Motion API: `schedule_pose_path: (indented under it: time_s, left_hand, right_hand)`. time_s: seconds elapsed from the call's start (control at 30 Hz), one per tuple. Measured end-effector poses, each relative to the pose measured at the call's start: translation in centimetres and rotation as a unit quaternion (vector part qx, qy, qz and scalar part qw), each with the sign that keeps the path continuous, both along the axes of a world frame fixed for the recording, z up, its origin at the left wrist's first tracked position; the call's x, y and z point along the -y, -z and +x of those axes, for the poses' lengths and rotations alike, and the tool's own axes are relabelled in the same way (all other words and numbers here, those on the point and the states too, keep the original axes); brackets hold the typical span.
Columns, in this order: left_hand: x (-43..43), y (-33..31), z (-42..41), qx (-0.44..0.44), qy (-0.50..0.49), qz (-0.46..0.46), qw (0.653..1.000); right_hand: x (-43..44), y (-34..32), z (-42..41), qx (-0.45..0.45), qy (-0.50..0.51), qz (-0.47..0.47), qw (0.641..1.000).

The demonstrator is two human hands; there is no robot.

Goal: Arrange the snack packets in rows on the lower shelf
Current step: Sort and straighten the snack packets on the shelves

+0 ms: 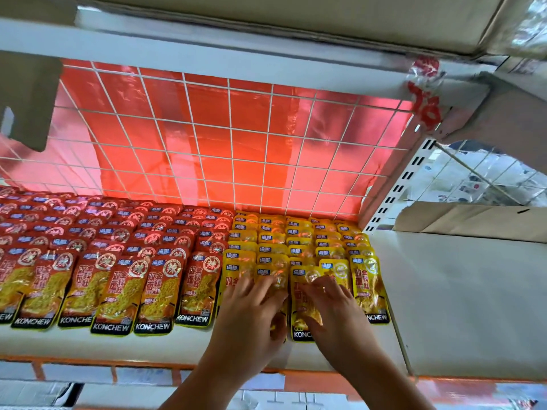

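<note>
Pressing flat, my left hand (pixel 248 312) and right hand (pixel 334 312) lay apart, fingers spread on glossy yellow foil snack packets (pixel 299 241), rowed beside red foil packets (pixel 118 291), on the white lower shelf (pixel 177 341).

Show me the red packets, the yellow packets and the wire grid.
Red foil snack packets (pixel 157 294), head view, front-row packet's face.
Yellow foil snack packets (pixel 368 288), head view, rightmost packet's face.
White wire grid (pixel 231 149), head view, its middle.
</note>
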State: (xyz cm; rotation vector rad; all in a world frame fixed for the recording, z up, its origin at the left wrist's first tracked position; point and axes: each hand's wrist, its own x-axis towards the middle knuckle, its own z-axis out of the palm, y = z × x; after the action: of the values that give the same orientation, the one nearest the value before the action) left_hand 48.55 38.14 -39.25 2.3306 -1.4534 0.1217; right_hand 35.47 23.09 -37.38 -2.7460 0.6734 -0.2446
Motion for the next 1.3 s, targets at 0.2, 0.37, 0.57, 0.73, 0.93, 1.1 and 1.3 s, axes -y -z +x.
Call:
schedule_pose_path:
  time_s: [0.2,0.37,0.57,0.73,0.93,1.1,1.3]
  left_hand:
    - [0.0,-0.2,0.0,0.004,-0.001,0.008,1.0]
    - [0.0,-0.4,0.0,-0.003,-0.003,0.017,1.0]
    - [0.0,-0.2,0.2,-0.013,-0.004,0.041,0.999]
    - [0.1,-0.8,-0.2,-0.003,-0.004,0.041,0.999]
    - [-0.2,-1.3,-0.4,0.021,-0.005,0.044,0.999]
    - [-0.3,-3.1,-0.4,0.043,-0.016,-0.002,0.999]
    - [0.1,-5.7,0.1,0.036,-0.01,-0.079,0.996]
  right_hand:
    - [-0.1,0.3,0.2,0.01,0.005,0.005,1.0]
    - [-0.1,0.4,0.1,0.0,0.006,0.006,1.0]
    - [-0.1,0.0,0.3,-0.018,0.008,0.009,1.0]
    - [-0.3,-0.6,0.4,-0.027,0.01,0.016,0.999]
    - [-0.5,-1.7,0.1,-0.022,0.003,0.016,1.0]
    - [-0.5,-3.5,-0.1,0.009,0.001,-0.007,1.0]
    - [-1.1,-6.0,0.3,0.082,0.012,-0.018,0.996]
